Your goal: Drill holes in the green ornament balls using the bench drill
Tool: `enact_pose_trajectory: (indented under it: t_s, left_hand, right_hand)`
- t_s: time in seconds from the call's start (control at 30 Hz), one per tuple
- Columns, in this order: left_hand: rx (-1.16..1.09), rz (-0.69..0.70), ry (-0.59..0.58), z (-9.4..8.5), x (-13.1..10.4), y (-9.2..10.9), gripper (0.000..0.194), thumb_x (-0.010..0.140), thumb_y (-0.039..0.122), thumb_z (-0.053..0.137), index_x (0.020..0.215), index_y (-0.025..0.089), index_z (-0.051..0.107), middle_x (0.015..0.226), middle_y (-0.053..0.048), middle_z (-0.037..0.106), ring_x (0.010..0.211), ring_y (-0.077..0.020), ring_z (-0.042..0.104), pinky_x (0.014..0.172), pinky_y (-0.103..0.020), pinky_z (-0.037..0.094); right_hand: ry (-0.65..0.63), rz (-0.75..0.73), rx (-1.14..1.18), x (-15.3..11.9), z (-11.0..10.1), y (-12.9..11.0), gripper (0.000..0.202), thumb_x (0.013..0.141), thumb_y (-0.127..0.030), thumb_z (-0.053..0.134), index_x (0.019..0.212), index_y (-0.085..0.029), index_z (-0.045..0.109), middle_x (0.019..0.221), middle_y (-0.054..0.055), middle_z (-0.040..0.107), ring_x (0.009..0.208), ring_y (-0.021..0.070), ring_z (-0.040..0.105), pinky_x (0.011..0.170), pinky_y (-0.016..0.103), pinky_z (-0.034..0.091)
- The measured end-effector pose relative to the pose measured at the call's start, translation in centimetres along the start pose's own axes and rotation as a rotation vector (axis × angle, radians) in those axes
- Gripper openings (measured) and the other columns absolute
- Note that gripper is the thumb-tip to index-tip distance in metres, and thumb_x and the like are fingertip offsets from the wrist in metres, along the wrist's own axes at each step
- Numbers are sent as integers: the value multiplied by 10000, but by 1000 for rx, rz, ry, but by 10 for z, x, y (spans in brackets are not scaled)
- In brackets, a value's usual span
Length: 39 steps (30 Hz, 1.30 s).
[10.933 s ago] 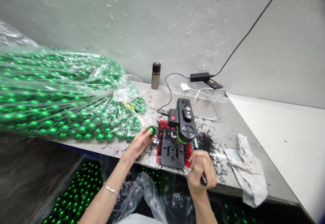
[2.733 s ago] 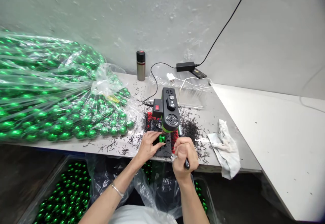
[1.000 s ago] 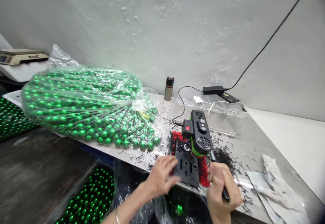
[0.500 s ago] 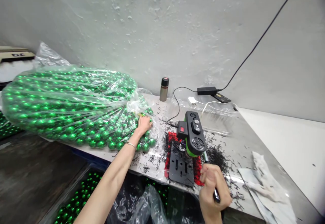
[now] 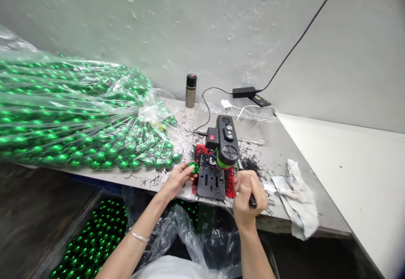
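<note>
Between the thumb and fingers of my left hand [image 5: 178, 179] is a shiny green ball [image 5: 193, 168], held at the left side of a small black bench press machine [image 5: 227, 142]. My right hand [image 5: 249, 190] is wrapped round the machine's lever handle [image 5: 252, 201], whose black end sticks out below the fist. Under the machine's head lies a slotted black base plate [image 5: 211, 182] on a red mat [image 5: 230, 182]. To the left, a big clear plastic bag [image 5: 95, 114] full of similar green balls rests on the table, with its neck bunched toward the machine.
Black shavings [image 5: 253, 164] lie scattered around the machine. Behind it are a flask [image 5: 190, 91], a power adapter [image 5: 245, 92], a white plug [image 5: 225, 104] and cables. A white cloth [image 5: 297, 199] hangs over the front edge. A crate of green balls [image 5: 95, 237] stands below.
My left hand has come away from the bag, moving right to the machine with a green ball in its fingers. My right hand still grips the lever. The camera view has shifted.
</note>
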<state>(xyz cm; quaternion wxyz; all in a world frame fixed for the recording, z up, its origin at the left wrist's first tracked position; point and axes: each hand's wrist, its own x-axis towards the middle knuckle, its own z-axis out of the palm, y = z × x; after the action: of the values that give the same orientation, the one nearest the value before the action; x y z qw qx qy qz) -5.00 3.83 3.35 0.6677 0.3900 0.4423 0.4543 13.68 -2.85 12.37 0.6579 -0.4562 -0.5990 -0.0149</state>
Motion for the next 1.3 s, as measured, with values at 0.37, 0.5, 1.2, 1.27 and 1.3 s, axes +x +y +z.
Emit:
enact_pose_trajectory:
  t_s: [0.37, 0.5, 1.2, 1.27, 1.3]
  left_hand:
    - [854, 479, 4, 43, 0, -33, 350, 886, 346, 668, 1213, 221, 693, 1055, -79, 748, 973, -251, 677, 891, -395, 537]
    - [974, 642, -46, 46, 2, -36, 332, 918, 320, 649, 1223, 192, 668, 1188, -121, 719, 1088, -281, 651, 972, -446, 507]
    - [1010, 791, 5, 46, 7, -51, 325, 921, 374, 664, 1185, 186, 667, 1111, -119, 710, 1026, -272, 648, 897, -432, 522]
    - [1005, 799, 7, 46, 6, -51, 327, 919, 372, 667, 1182, 177, 665, 1108, -124, 710, 1025, -274, 647, 896, -435, 521]
    - [1003, 801, 6, 46, 6, -51, 328, 919, 369, 667, 1182, 173, 664, 1108, -126, 710, 1026, -275, 646, 896, -436, 521]
  right_hand:
    - [-47, -34, 8, 4, -2, -1, 323, 947, -92, 449, 646, -210, 434, 636, -27, 475, 621, 112, 512, 582, 269, 384]
    - [-50, -46, 2, 2, -2, -2, 313, 936, -73, 447, 654, -209, 438, 650, -25, 486, 634, 113, 515, 590, 264, 395]
    - [52, -182, -41, -65, 11, 53, 314, 1005, -218, 365, 705, -212, 457, 732, -16, 544, 640, 107, 534, 825, 365, 512]
    - [65, -183, -36, -67, 13, 55, 320, 1009, -225, 358, 705, -212, 457, 731, -18, 539, 640, 106, 539, 831, 367, 514]
    - [68, -185, -34, -68, 13, 56, 322, 1010, -226, 352, 706, -212, 456, 731, -19, 537, 641, 106, 544, 838, 371, 514]
